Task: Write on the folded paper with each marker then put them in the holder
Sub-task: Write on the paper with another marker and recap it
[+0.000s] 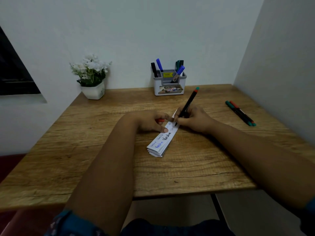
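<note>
right hand (192,119): a black marker (187,104) is gripped tight, tip pressed to the folded paper (162,138)
left hand (150,121): the strip is pinned flat at mid-table; a red cap (159,120) is pinched in the fingers
holder (169,82): at the back edge, several markers already inside
two markers (240,113): lying at the table's right side

white folded paper (162,142), black marker (187,105), wood-grain table (187,167)
</note>
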